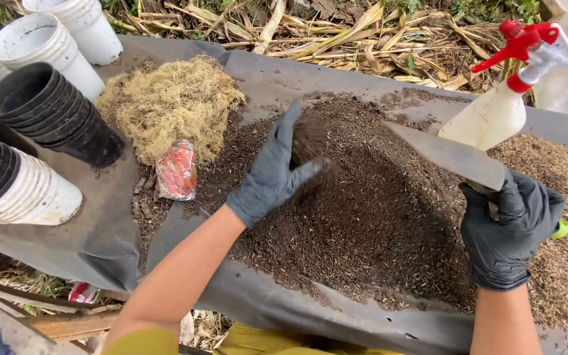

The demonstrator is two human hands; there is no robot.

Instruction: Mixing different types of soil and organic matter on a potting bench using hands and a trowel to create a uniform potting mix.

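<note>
While the left hand [272, 172] hangs over the middle of the dark potting mix [363, 217], its gloved fingers are spread apart and a loose clump of mix is dropping off them, so nothing is really gripped there. The right hand [509, 230], also in a black glove, has its grip clamped on the handle of a flat-bladed trowel [451, 156], blade pointing left over the heap. Looks to me like the blending stage: crumbling and turning the mix. I'd guess the next move calls for pushing the blade under the heap and folding it over, keeping the stuff on the sheet.

Everything sits on a grey tarp [100, 243] spread over the counter. Far left there's a mound of yellowish fibre [172, 105] with a small red packet [177, 171] beside it, plus stacks of black pots [50, 112] and white pots [47, 43]. A white spray bottle with a red trigger [497, 112] stands far right, just behind the trowel. It's outdoors, with dry leaves and stalks [363, 39] beyond the far edge.
</note>
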